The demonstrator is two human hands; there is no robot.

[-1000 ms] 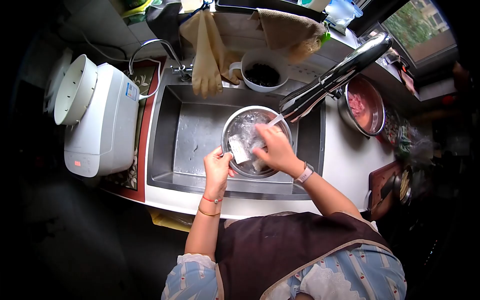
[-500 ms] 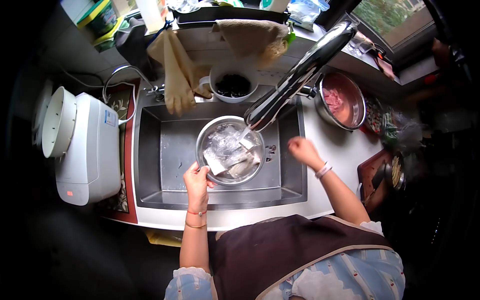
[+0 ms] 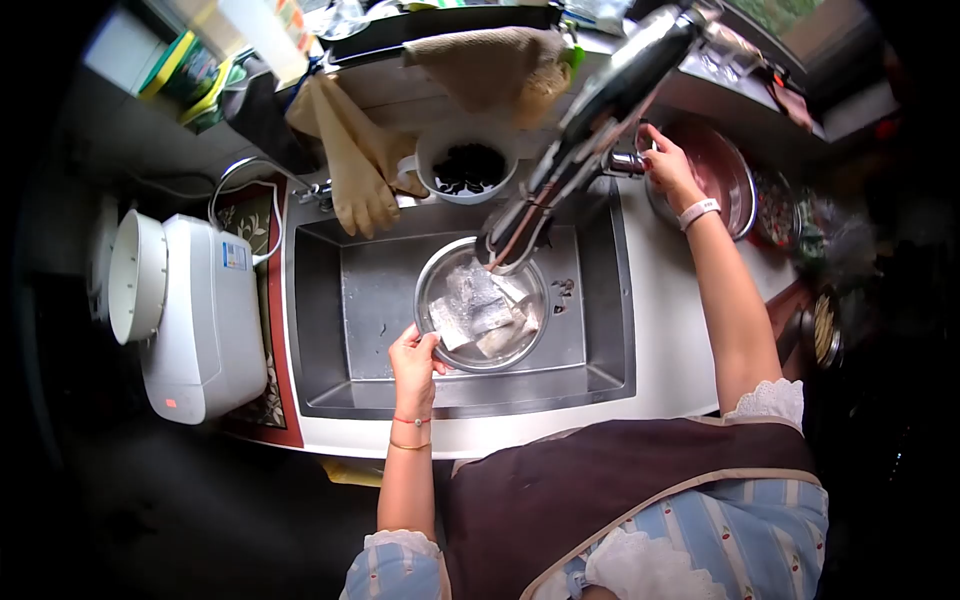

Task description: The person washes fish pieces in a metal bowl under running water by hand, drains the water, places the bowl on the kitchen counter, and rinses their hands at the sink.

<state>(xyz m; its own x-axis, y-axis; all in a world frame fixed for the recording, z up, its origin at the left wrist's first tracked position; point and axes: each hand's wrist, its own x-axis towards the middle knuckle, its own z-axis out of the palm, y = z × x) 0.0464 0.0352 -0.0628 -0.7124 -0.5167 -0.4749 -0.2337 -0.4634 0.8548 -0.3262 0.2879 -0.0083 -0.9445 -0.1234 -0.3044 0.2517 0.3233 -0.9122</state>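
My left hand [image 3: 411, 362] pinches the near-left rim of a round metal bowl [image 3: 421, 285] in the sink. Silvery-white pieces that look like cut fish [image 3: 489, 312] lie in water inside it. Above the bowl hangs the spout of a large chrome faucet [image 3: 560, 170]; no running stream shows under it now. Over at the faucet's right side, my right hand [image 3: 674, 172] has its fingers closed round the faucet handle [image 3: 643, 133], which they partly hide.
The grey sink [image 3: 385, 290] surrounds the bowl. Behind it stand a white mug [image 3: 425, 160] with dark pieces and hanging rubber gloves [image 3: 352, 170]. A metal pot [image 3: 742, 212] with pinkish contents is beside my right hand. A white appliance [image 3: 205, 320] stands left.
My right hand has moved from over the sink's right edge up to the faucet handle. The splashing water in the bowl has calmed. My left hand stays on the rim.
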